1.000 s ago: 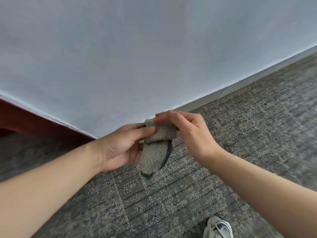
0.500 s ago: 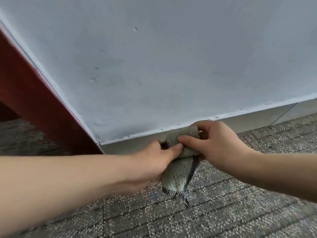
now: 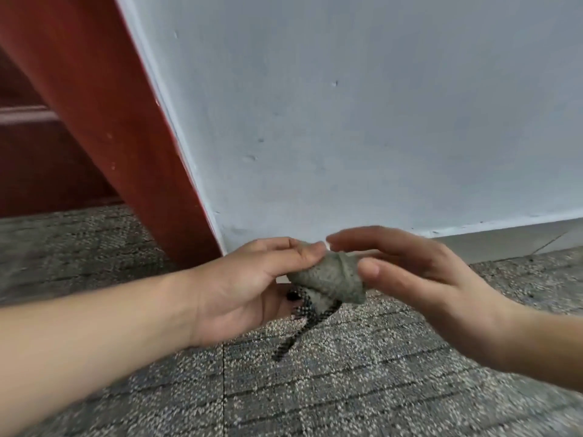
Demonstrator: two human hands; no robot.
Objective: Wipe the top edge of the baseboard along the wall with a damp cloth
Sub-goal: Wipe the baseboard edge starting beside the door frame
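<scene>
A bunched grey-green cloth (image 3: 331, 279) with a dark checked hem hanging below it is in front of the wall's foot. My left hand (image 3: 252, 288) pinches its left end between thumb and fingers. My right hand (image 3: 416, 272) is at the cloth's right end with its fingers stretched out and loose; the thumb tip lies against the cloth and the fingers reach behind it. The pale grey baseboard (image 3: 504, 242) runs along the bottom of the white wall (image 3: 347, 121) to the right of my hands. The hands hide its left stretch.
A red-brown door frame (image 3: 126, 137) leans across the left, meeting the floor just left of my left hand, with a dark door panel (image 3: 38, 159) behind it. Grey speckled carpet tiles (image 3: 315, 389) cover the floor below.
The view has swung left and closer, so the door frame fills more of the left. My right hand has loosened its grip on the cloth, which now sits bunched in my left hand.
</scene>
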